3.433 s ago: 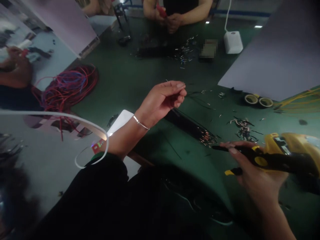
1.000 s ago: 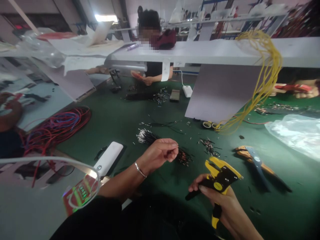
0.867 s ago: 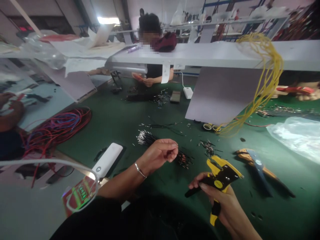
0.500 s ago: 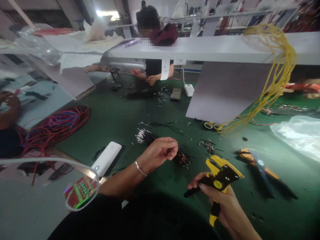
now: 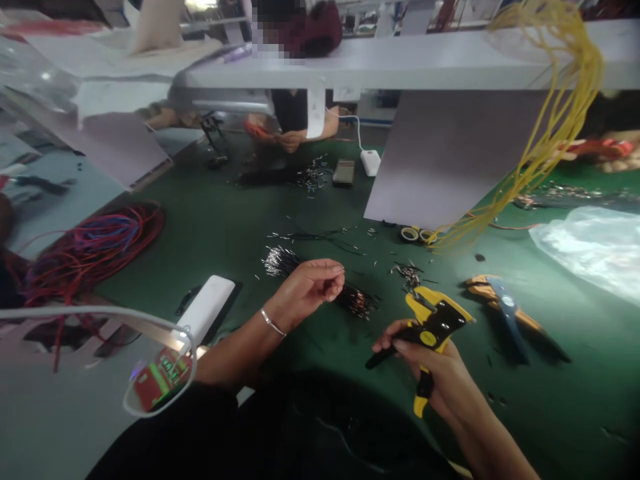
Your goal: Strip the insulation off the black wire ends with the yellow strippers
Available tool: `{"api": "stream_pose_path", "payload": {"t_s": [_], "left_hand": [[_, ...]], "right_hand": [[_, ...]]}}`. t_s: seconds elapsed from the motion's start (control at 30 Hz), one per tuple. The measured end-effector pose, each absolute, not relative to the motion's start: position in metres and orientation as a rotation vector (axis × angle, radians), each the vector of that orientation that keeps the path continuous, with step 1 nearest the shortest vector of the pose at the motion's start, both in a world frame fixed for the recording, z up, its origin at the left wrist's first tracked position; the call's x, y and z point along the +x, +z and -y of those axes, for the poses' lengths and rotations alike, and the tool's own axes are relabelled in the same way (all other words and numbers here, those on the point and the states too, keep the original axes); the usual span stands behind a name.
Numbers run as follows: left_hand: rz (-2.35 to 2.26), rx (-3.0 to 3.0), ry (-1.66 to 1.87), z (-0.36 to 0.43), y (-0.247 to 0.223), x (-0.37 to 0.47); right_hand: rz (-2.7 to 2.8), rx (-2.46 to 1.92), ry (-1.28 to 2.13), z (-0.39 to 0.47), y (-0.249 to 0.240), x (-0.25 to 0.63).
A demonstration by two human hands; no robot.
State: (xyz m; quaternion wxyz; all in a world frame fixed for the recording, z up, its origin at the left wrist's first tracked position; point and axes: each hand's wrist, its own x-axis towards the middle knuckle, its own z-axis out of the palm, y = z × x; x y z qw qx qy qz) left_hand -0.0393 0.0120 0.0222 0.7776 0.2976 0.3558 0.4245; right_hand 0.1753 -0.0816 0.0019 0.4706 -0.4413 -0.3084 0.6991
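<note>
My left hand [image 5: 314, 285], with a silver bracelet at its wrist, is closed in a pinch above a bundle of short black wires. Whatever lies between those fingertips is too small to make out. The bundle's pale metal ends [image 5: 278, 261] show left of the hand, and its copper ends [image 5: 362, 303] stick out to the right. My right hand [image 5: 425, 357] is wrapped round the handles of a yellow-and-black wire stripper [image 5: 440, 320], its head raised and pointing up. Beyond that tool lies a small heap of wire scraps [image 5: 409, 273].
Orange-and-blue pliers [image 5: 507, 303] lie at the right, near a clear plastic bag [image 5: 595, 250]. Yellow wires [image 5: 570, 127] hang from the white shelf [image 5: 400, 63]. A white power bank [image 5: 213, 300] and a red-blue wire coil [image 5: 107, 233] are leftward. A co-worker's hands [image 5: 290, 140] are opposite.
The whole view has tilted down a little, so the table things sit higher and slightly left. Both hands keep nearly the same pose, the right one still round the wire stripper.
</note>
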Motion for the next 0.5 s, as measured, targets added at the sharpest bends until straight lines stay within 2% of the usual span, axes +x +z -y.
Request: {"api": "stream_pose_path", "payload": {"t_s": [0.5], "left_hand": [[-0.825,0.655,0.757,-0.009,0.017,-0.021]], "right_hand": [[0.861,-0.942,1.856,0.072,-0.011,0.169]]}}
